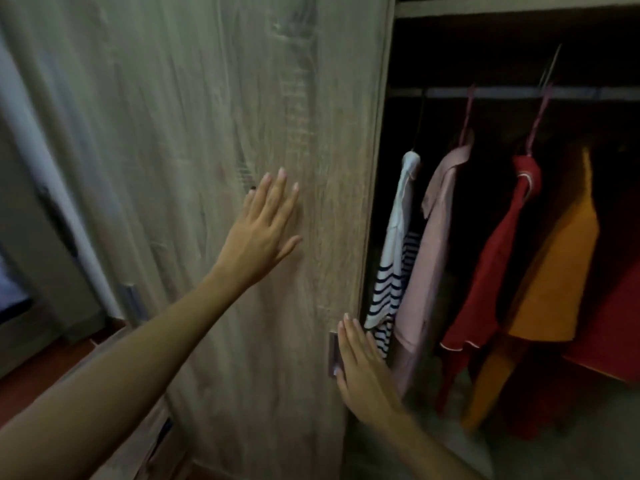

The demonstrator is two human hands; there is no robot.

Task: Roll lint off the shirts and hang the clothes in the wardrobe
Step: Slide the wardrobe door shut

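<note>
A pale wood-grain wardrobe door [214, 98] fills the left and middle of the head view. My left hand [263, 233] lies flat on it, fingers apart, holding nothing. My right hand [363, 372] rests flat lower down at the door's right edge, against a small metal handle [333, 353]. To the right the wardrobe stands open and dark. On its rail [502, 92] hang a white navy-striped shirt [391, 258], a pink shirt [433, 244], a red shirt [491, 268] and an orange garment [557, 271].
A red shelf or board [609, 337] sits at the wardrobe's lower right. A second door panel with a metal handle [131, 301] shows at the left, beside a grey wall. Reddish floor [41, 362] is at the lower left.
</note>
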